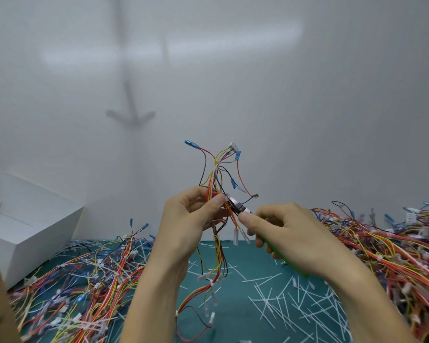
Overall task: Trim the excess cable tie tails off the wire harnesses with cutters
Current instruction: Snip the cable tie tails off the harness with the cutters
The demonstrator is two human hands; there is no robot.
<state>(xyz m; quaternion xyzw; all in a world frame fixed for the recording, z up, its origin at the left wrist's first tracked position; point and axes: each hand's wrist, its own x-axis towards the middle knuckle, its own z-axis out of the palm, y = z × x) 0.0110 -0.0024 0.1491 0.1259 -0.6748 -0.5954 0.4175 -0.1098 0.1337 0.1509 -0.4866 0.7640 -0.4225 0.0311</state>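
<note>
My left hand (192,216) pinches a wire harness (218,174) upright above the mat; its red, yellow, orange and black wires fan out to blue terminals and a white connector at the top and trail down to the mat. My right hand (286,233) grips green-handled cutters (240,207). The metal jaws touch the harness right beside my left thumb and fingertip. A white cable tie binds the bundle higher up. Whether a tie tail lies between the jaws is hidden.
A heap of harnesses (84,280) covers the left of the teal mat (235,315), another heap (386,246) the right. Several cut white tie tails (278,300) litter the mat. A white box (30,224) stands at the left against the white wall.
</note>
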